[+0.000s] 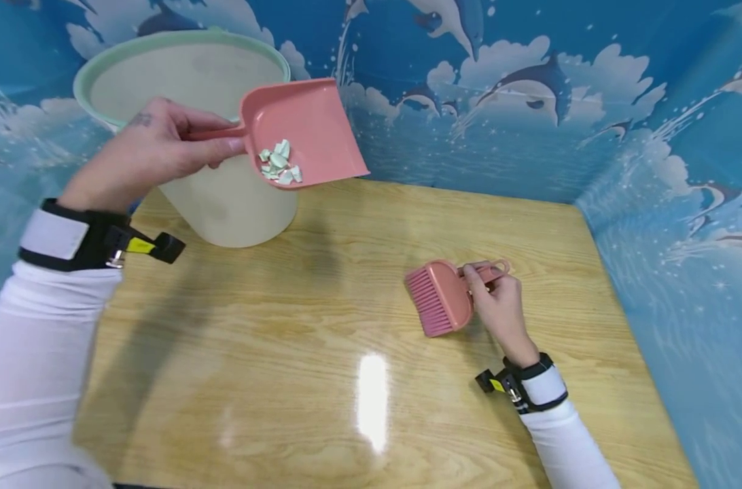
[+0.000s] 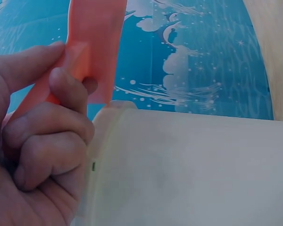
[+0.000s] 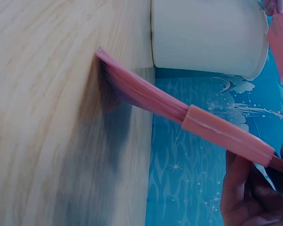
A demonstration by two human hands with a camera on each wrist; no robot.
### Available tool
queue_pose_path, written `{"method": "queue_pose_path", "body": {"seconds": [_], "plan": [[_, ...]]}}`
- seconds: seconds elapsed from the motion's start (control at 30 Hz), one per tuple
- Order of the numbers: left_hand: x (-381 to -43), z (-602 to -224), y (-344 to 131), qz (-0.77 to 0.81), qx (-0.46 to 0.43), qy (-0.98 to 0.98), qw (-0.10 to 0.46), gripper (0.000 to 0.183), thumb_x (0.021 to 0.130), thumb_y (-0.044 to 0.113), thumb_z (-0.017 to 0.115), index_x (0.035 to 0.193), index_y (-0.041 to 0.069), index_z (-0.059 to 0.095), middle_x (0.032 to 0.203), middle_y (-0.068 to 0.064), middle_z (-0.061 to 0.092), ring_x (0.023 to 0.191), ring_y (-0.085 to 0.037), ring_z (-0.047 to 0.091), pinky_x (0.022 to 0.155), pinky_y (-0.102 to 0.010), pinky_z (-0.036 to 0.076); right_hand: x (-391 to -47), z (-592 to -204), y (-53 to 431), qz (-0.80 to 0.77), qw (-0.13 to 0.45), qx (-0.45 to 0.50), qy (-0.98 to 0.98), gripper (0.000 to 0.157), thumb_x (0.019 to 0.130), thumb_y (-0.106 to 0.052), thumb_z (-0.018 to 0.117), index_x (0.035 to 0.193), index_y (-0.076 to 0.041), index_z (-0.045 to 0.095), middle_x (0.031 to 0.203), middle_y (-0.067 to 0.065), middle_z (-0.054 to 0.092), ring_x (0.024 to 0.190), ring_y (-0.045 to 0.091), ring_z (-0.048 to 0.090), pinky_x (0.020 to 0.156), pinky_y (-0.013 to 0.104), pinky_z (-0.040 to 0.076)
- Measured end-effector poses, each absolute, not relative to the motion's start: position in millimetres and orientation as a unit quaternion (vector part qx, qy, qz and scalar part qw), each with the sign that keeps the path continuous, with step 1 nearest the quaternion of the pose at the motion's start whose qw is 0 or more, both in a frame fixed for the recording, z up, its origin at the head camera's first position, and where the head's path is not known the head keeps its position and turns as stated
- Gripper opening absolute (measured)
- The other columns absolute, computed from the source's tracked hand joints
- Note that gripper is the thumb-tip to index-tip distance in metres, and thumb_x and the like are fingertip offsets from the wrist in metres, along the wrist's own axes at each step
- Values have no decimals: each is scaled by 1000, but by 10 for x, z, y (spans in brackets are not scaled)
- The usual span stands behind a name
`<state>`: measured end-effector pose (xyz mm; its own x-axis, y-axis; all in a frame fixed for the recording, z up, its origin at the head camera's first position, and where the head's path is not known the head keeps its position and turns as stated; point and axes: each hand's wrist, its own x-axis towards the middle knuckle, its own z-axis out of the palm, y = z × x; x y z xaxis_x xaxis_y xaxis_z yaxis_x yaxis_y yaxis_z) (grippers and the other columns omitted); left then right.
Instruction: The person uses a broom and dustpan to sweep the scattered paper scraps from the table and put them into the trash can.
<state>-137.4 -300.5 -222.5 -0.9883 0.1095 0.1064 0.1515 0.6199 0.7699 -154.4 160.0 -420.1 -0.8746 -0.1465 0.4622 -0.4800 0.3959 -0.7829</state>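
Note:
My left hand (image 1: 169, 142) grips the handle of a pink dustpan (image 1: 310, 129), raised beside the rim of a white bin (image 1: 236, 204) with a pale green edge. Several pale green scraps (image 1: 279, 163) lie in the pan near its handle end. In the left wrist view, the curled fingers (image 2: 52, 127) wrap the handle and the pan (image 2: 96, 42) rises above them. A pink hand brush (image 1: 441, 295) is held by its handle in my right hand (image 1: 499, 305), low over the table. In the right wrist view, its bristles (image 3: 137, 87) point down toward the wood.
The wooden table (image 1: 273, 353) stretches out below both hands. Dolphin-patterned blue sheeting (image 1: 499, 102) stands along its back and right sides. The bin takes up the back left corner. Black straps with small cameras sit on both wrists.

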Motion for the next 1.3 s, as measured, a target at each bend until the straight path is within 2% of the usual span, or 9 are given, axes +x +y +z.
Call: {"method": "queue_pose_path", "body": {"seconds": [0.07, 0.1, 0.2, 0.3, 0.37, 0.5, 0.67, 1.0, 1.3], "plan": [[-1376, -2189, -3017, -441, -71, -894, 27, 43, 90, 34, 68, 127, 12, 65, 96, -4, 70, 77, -23, 49, 53, -17, 43, -1537, -4180, 1586, 521, 158, 191, -817, 19, 96, -6, 59, 86, 4, 72, 87, 17, 72, 61, 9, 60, 47, 10, 46], [-1376, -2170, -3029, -447, -72, -891, 31, 42, 90, 33, 68, 126, 11, 65, 92, -4, 70, 77, -22, 50, 53, -17, 43, -1519, -4144, 1567, 523, 158, 193, -815, 19, 96, -4, 58, 86, 5, 71, 87, 20, 71, 60, 9, 60, 48, 10, 46], [-1376, -2099, -3081, -472, -71, -878, 44, 39, 90, 28, 68, 124, 10, 66, 79, -3, 66, 69, -19, 48, 47, -20, 37, -1463, -4038, 1519, 523, 156, 194, -815, 18, 95, 0, 57, 88, 9, 70, 85, 24, 70, 56, 10, 57, 46, 9, 44], [-1389, -2029, -3151, -488, -66, -868, 62, 38, 90, 25, 69, 124, 8, 66, 74, -1, 65, 64, -16, 46, 45, -22, 32, -1400, -3931, 1472, 518, 157, 191, -819, 18, 95, 2, 56, 89, 13, 69, 84, 27, 69, 54, 9, 55, 46, 8, 43], [-1396, -1995, -3204, -485, -54, -870, 73, 38, 90, 25, 69, 125, 10, 66, 80, 2, 67, 68, -15, 47, 45, -18, 33, -1385, -3909, 1463, 518, 154, 186, -821, 17, 95, 1, 56, 90, 12, 69, 84, 25, 70, 55, 11, 55, 47, 8, 42], [-1405, -1967, -3325, -447, -29, -890, 90, 39, 91, 27, 66, 129, 16, 64, 97, 3, 64, 81, -13, 46, 55, -10, 41, -1359, -3883, 1454, 518, 149, 186, -821, 17, 95, 1, 56, 91, 12, 69, 84, 24, 69, 53, 18, 56, 47, 8, 43], [-1385, -1960, -3489, -425, -25, -897, 116, 37, 94, 25, 64, 130, 16, 62, 90, -3, 55, 78, -15, 42, 53, -12, 38, -1352, -3892, 1462, 522, 142, 187, -820, 17, 95, 1, 56, 92, 12, 68, 82, 25, 69, 51, 21, 57, 45, 10, 45], [-1440, -1888, -3660, -443, -2, -884, 149, 36, 93, 24, 64, 127, 13, 63, 87, 4, 59, 73, -12, 44, 51, -8, 38, -1474, -4194, 1628, 542, 132, 171, -812, 19, 97, -11, 58, 94, 3, 71, 80, 17, 69, 50, 12, 55, 42, 14, 46], [-1496, -1897, -3804, -408, 60, -899, 150, 41, 93, 34, 63, 132, 21, 59, 94, 14, 57, 77, -6, 47, 50, -10, 35, -1321, -4012, 1535, 537, 135, 168, -816, 18, 96, -1, 57, 92, 12, 68, 79, 24, 68, 53, 13, 57, 47, 11, 46]]}}
